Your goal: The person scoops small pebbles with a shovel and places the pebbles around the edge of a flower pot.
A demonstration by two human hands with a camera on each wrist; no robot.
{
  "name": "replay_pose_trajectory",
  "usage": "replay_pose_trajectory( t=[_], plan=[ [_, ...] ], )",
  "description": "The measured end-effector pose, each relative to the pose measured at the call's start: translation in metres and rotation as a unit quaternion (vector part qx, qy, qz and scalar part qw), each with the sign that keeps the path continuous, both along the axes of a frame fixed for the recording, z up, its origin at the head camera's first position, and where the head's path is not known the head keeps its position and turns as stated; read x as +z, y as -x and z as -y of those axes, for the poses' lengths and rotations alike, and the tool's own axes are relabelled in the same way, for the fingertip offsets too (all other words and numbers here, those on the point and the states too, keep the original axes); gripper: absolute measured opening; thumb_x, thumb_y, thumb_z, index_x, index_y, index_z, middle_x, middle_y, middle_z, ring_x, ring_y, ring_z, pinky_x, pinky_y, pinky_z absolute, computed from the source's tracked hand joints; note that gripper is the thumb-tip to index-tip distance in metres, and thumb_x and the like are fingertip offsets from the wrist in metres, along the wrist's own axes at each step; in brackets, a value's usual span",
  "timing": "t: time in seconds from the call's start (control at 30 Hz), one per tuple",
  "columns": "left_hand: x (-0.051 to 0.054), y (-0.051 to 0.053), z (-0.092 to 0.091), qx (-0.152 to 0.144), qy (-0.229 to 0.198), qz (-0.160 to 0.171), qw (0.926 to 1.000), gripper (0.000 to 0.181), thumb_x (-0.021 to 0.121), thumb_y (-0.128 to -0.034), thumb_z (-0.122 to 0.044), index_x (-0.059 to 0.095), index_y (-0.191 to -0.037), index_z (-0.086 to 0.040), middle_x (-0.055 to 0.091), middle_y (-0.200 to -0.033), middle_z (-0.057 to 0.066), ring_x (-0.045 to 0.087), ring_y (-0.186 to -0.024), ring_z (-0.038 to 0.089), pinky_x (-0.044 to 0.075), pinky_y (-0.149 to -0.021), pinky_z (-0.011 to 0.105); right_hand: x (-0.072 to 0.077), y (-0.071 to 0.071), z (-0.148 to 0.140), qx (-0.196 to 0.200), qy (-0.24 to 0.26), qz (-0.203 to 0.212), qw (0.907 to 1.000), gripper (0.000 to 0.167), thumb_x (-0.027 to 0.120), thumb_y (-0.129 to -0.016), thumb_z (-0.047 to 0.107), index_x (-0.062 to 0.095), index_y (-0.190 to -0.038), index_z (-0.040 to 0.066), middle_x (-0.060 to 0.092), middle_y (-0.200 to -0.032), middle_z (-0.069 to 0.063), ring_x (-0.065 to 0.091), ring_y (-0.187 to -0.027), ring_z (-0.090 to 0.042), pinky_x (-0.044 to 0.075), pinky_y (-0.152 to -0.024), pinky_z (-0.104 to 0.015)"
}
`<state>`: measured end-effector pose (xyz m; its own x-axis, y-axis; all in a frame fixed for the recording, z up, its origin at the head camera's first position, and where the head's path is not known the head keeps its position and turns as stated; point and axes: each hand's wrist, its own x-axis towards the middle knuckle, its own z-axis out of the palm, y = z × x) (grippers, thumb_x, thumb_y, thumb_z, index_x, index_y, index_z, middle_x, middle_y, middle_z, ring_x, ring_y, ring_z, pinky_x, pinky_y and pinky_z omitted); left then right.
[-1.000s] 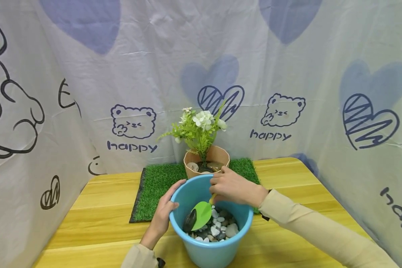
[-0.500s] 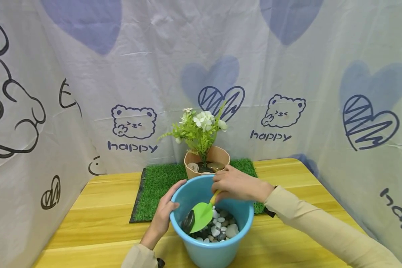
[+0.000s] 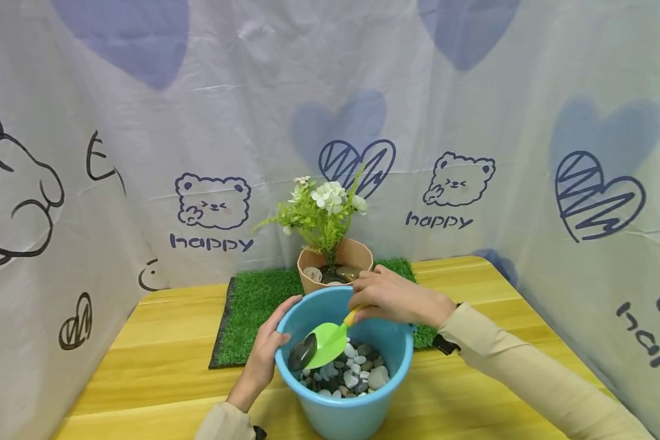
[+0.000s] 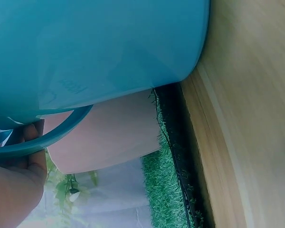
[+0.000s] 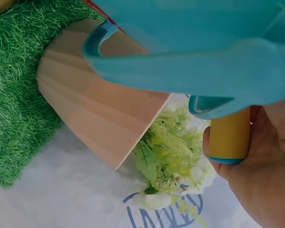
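Note:
A blue plastic bucket (image 3: 348, 420) with pebbles (image 3: 357, 374) at its bottom stands at the table's front. My left hand (image 3: 262, 349) grips its left rim, thumb over the inside; in the left wrist view its fingers (image 4: 34, 159) show behind a blue band. My right hand (image 3: 401, 298) reaches over the far right rim and holds a toy shovel by its yellow handle (image 5: 230, 135). The shovel's green blade (image 3: 329, 346) tilts down to the left inside the bucket. A large black stone (image 3: 303, 352) lies at the blade's tip, close to the left inner wall.
Behind the bucket, a peach flowerpot (image 3: 306, 282) with white flowers (image 3: 329, 197) and stones stands on a green turf mat (image 3: 253, 318). The wooden table (image 3: 159, 348) extends to both sides. Printed cloth (image 3: 242, 122) encloses the back and sides.
The shovel blade and the black stone have risen a little and shifted left inside the bucket. My right hand has moved slightly up and right along the rim. The left hand keeps its hold.

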<state>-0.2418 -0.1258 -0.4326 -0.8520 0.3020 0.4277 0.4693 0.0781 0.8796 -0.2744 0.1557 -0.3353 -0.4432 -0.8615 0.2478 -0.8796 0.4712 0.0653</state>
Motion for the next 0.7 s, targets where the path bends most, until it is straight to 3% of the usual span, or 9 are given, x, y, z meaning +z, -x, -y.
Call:
replay_pose_trajectory(
  t=[0.23, 0.47, 0.7],
  plan=[
    [-0.001, -0.001, 0.001, 0.006, 0.009, 0.002, 0.9999, 0.069, 0.036, -0.0807, -0.009, 0.041, -0.149, -0.015, 0.050, -0.145, 0.015, 0.054, -0.124, 0.039, 0.049, -0.096, 0.039, -0.005, -0.001, -0.001, -0.023, -0.002, -0.006, 0.9997, 0.018, 0.063, -0.089, 0.041, 0.073, -0.098, 0.030, 0.059, -0.085, 0.014, 0.034, -0.075, -0.007, 0.023, -0.070, -0.024],
    [0.000, 0.000, 0.002, 0.013, 0.006, 0.001, 0.9999, 0.069, 0.036, -0.0804, -0.009, 0.043, -0.149, -0.016, 0.051, -0.144, 0.015, 0.055, -0.123, 0.039, 0.049, -0.096, 0.040, -0.011, -0.001, 0.000, -0.035, 0.006, -0.039, 0.9986, 0.019, 0.062, -0.089, 0.044, 0.071, -0.097, 0.029, 0.065, -0.092, 0.014, 0.043, -0.082, -0.008, 0.025, -0.071, -0.025],
    [0.002, 0.000, 0.001, 0.011, 0.008, 0.012, 0.9998, 0.069, 0.035, -0.0810, -0.009, 0.042, -0.149, -0.015, 0.050, -0.145, 0.015, 0.054, -0.124, 0.039, 0.049, -0.095, 0.040, -0.011, -0.007, 0.000, -0.048, 0.009, -0.022, 0.9985, 0.018, 0.063, -0.089, 0.043, 0.071, -0.097, 0.029, 0.067, -0.091, 0.017, 0.043, -0.081, -0.007, 0.027, -0.072, -0.025]
  ],
)
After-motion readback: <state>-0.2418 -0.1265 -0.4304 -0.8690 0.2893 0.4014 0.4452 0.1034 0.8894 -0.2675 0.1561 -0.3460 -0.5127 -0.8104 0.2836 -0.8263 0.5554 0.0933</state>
